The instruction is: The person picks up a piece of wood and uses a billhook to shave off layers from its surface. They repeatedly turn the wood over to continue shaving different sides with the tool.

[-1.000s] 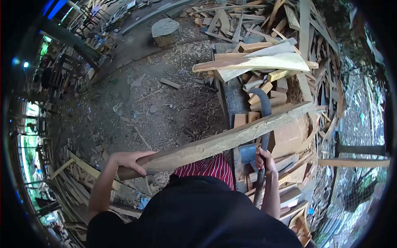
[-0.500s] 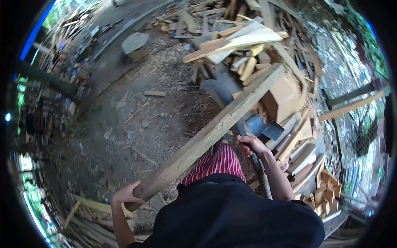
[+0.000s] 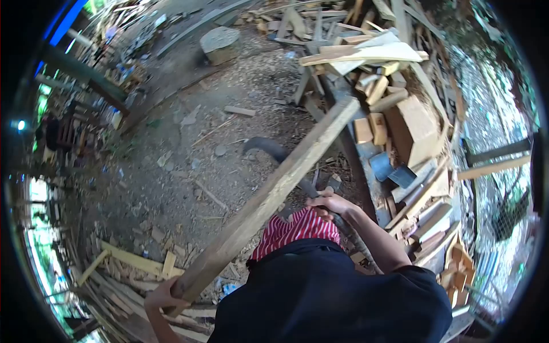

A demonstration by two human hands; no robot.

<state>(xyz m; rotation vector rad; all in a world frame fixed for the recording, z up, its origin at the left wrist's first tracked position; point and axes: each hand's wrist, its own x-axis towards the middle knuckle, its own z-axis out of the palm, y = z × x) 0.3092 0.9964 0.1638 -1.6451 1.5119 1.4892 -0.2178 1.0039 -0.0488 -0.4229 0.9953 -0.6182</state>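
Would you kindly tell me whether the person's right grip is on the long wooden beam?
No, the right grip is closed around a curved-headed tool, while the left grip holds the wooden beam.

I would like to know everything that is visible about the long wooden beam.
The wooden beam is long, straight and squared, pale brown-grey, and looks like rough timber in one piece. It slants from lower left to upper right across the view. The left hand grips its near end. The dark curved tool passes behind it; whether they touch, I cannot tell.
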